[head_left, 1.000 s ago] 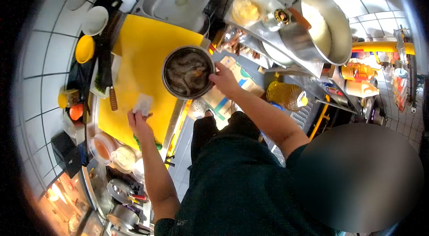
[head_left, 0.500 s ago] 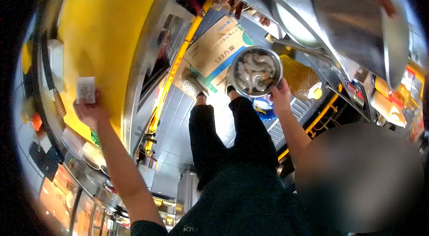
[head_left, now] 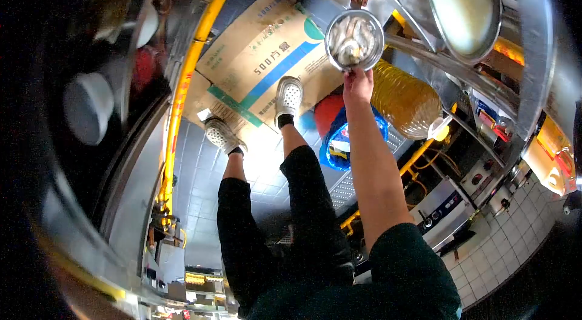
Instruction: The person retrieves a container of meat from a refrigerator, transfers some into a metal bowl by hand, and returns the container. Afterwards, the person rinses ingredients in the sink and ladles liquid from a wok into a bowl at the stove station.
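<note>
My right hand [head_left: 359, 85] grips the near rim of a round metal bowl [head_left: 381, 48], fingers closed at its edge. Inside the bowl lie several greyish raw shrimp [head_left: 351, 36]. My arm stretches forward, so the bowl hangs over the far right part of a flattened cardboard sheet [head_left: 260, 86] on the floor. Just right of my hand is a big ribbed bottle of yellow oil [head_left: 407, 100]. My left hand is outside the picture.
A metal counter edge and a large pan of pale liquid [head_left: 464, 5] are at upper right. Below my arm stands a blue plastic bag [head_left: 336, 153]. A yellow pipe [head_left: 185, 83] runs along the left unit. White bowls [head_left: 89, 108] sit on the left.
The bowl of shrimp has moved forward, away from my body. My left hand, which held a white paper slip over the yellow board, has left the view. The view has turned rightward.
</note>
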`<state>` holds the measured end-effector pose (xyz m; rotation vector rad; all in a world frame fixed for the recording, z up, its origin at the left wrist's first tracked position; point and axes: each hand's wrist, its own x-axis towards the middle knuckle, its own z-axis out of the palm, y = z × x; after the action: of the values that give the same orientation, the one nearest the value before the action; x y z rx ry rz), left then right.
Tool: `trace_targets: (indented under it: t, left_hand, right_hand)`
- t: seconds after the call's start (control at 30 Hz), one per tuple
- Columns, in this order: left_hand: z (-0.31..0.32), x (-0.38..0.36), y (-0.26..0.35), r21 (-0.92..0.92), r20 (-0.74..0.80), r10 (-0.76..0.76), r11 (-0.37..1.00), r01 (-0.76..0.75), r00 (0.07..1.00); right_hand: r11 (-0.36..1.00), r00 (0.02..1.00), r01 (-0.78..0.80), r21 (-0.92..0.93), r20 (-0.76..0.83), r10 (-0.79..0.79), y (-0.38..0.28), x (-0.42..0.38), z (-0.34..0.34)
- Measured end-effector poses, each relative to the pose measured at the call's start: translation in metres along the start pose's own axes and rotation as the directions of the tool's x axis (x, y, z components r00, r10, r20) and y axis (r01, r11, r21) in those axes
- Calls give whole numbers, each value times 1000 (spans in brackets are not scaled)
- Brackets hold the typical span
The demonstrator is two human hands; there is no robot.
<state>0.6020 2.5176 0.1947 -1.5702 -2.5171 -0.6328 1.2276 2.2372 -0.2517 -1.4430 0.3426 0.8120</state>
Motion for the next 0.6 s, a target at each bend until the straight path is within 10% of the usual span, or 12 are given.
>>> trace_targets:
  t: [0.1,0.3,0.33,0.6]
  left_hand:
    - [-4,1,10,-524,-68,94,844,-116,993]
    - [-18,50,-24,-895,-47,201,427,-131,978]
    - [27,-44,76,-589,-181,111,784,-198,977]
    - [24,-33,65,-549,-179,292,763,-341,940]
  right_hand:
    - [998,996,55,35,-72,-52,25,53,-11]
    - [989,973,120,87,-206,-100,25,104,-21]
    - [988,970,127,92,-221,-104,22,102,-20]
    - [993,961,117,15,-254,-110,22,101,-51]
